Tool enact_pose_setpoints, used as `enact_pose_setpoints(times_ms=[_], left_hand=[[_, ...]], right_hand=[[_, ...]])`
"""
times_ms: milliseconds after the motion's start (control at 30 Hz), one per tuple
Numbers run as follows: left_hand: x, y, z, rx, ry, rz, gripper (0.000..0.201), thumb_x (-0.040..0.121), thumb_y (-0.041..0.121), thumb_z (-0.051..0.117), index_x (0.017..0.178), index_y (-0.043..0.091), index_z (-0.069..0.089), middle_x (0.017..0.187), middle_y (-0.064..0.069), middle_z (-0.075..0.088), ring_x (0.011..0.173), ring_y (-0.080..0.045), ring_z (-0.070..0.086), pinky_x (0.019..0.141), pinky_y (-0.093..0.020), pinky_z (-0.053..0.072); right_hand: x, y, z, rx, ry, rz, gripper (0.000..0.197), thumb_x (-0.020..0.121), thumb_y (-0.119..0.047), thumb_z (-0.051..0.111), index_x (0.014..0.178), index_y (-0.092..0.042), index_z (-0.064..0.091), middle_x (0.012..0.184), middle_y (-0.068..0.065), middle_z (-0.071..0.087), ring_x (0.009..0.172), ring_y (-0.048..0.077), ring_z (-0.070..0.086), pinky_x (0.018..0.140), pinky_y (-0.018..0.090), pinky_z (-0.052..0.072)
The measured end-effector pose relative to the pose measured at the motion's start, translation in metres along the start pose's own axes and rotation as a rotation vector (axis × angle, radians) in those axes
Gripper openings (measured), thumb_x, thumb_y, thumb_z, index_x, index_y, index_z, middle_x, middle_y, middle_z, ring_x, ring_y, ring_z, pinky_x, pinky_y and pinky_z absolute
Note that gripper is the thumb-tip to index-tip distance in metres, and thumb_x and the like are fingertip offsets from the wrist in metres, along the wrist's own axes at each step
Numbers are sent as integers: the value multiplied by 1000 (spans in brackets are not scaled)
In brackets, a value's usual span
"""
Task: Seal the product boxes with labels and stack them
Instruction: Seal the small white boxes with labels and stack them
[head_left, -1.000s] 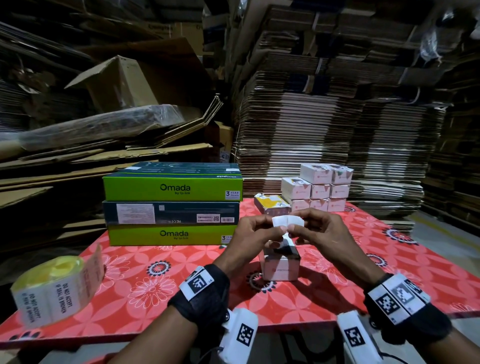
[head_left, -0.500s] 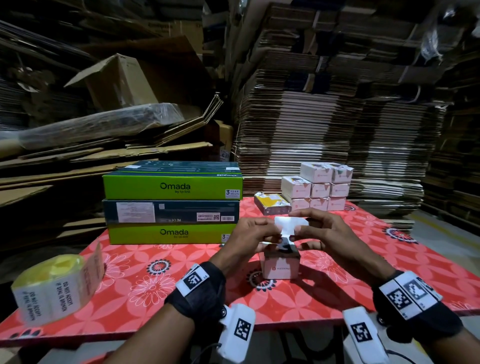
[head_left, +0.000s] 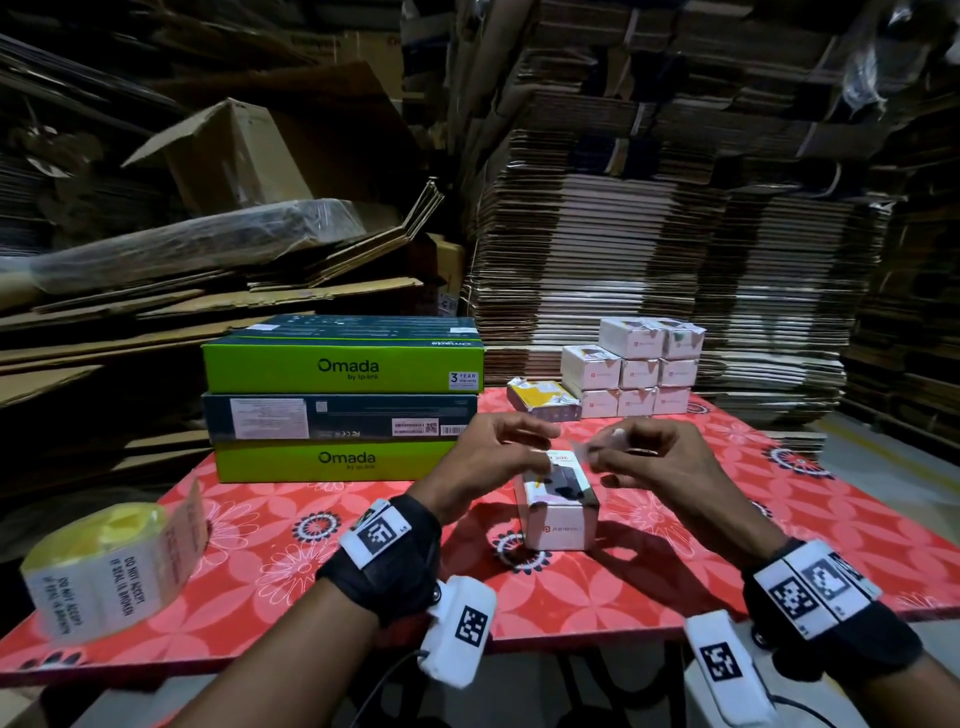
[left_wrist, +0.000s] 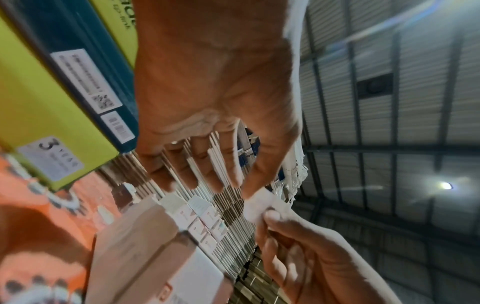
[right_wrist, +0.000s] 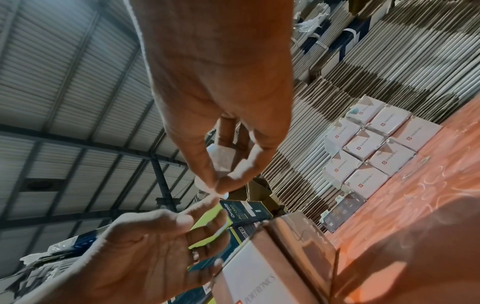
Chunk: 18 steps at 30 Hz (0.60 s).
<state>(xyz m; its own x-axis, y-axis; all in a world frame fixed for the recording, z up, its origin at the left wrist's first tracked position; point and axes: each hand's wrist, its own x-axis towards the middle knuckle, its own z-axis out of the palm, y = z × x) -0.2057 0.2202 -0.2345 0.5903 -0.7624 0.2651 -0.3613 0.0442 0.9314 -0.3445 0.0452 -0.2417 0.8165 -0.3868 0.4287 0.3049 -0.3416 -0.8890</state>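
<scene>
Both hands are hovering just above a small white box (head_left: 558, 512) that is sitting upright on the red flowered surface (head_left: 291, 566), near the front edge. The right hand (head_left: 652, 462) is pinching a small white label piece (left_wrist: 259, 206) between thumb and fingertips, grip closed on it. The left hand (head_left: 491, 457) is sitting just beside it, fingers loosely curled; a red-and-white label (head_left: 563, 457) is showing at its fingertips over the box top, but contact is blurred, so cannot tell whether that grip is holding anything. The box top is showing a dark patch. A stack of small white boxes (head_left: 641, 371) is standing at the far side of the surface, well apart from the hands, with a yellow-topped box (head_left: 543, 397) just beside it. Three long green and dark boxes (head_left: 340, 397) are lying stacked at far left. A roll of labels (head_left: 111, 564) is sitting at the near left corner.
</scene>
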Motion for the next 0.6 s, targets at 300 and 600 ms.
enact_pose_setpoints(times_ms=[300, 600], left_hand=[[6, -10, 1, 505, -152, -128, 45, 73, 5, 86, 114, 17, 74, 94, 2, 61, 74, -6, 57, 55, -13, 43], [8, -5, 13, 556, -95, -105, 63, 74, 18, 89, 131, 15, 62, 117, -1, 62, 98, -13, 55, 71, -16, 40]], right_hand=[[-2, 7, 3, -256, -39, 20, 13, 85, 0, 74, 83, -10, 81, 86, -1, 79, 88, 15, 75, 78, 24, 55], [0, 10, 2, -446, -44, 14, 12, 83, -10, 82, 87, -21, 83, 85, -12, 79, 86, 1, 74, 77, 20, 59]])
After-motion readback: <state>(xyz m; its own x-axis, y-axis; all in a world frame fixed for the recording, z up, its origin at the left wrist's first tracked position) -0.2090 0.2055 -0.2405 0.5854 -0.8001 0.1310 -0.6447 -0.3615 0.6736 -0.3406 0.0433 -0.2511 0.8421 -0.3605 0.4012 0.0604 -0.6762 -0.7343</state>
